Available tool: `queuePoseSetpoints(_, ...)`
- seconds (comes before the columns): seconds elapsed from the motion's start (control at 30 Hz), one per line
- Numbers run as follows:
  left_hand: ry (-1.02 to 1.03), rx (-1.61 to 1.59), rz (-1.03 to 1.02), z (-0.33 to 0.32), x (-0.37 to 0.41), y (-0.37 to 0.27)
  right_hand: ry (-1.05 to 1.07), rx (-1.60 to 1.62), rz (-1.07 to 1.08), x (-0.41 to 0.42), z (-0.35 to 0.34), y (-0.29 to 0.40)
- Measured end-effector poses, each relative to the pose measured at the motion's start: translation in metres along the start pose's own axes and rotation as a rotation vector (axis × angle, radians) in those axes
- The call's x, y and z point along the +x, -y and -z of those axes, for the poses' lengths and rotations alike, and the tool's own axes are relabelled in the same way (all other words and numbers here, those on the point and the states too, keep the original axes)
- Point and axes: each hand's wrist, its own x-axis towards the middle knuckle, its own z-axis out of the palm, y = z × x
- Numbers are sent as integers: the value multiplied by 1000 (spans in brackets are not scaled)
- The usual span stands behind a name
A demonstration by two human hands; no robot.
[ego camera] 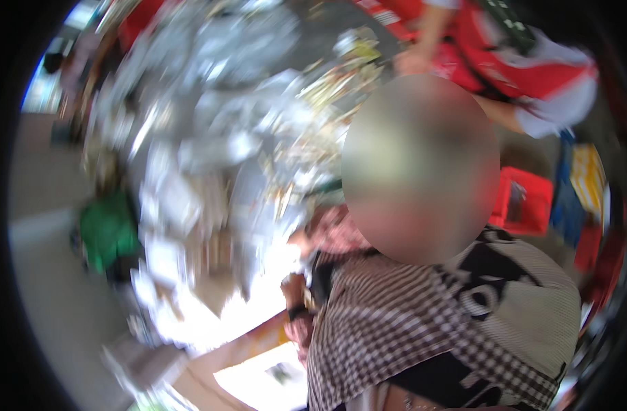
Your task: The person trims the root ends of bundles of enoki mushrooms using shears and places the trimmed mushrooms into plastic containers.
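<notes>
Neither of my hands can be made out in view. Motion blur smears most of the scene. Before me spreads a heap of crumpled clear plastic (241, 46), mixed with pale, thin strips (339, 85) that look like paper. A co-worker in a brown-and-white checked cloth (385, 313) leans close to the heap. That person's hand (293, 287), with a dark band at the wrist, is beside a strongly sunlit patch. What it holds cannot be told. At the bottom edge shows a bit of bare skin (406, 400); whose it is stays unclear.
Another person in red and white (498, 56) reaches toward the heap's far side. A red crate (539, 203) and a yellow-and-white striped bag (586, 177) stand to the right. An open cardboard box (203, 377) lies at the bottom. Something green (108, 231) is at the left.
</notes>
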Motion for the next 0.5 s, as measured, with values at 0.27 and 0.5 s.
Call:
queuePoseSetpoints(0.27, -487, -875, 601, 128, 13, -27, -291, 505, -145, -54, 71, 10)
queuePoseSetpoints(0.5, -214, -263, 114, 84, 127, -62, -574, 554, -281, -108, 101, 26)
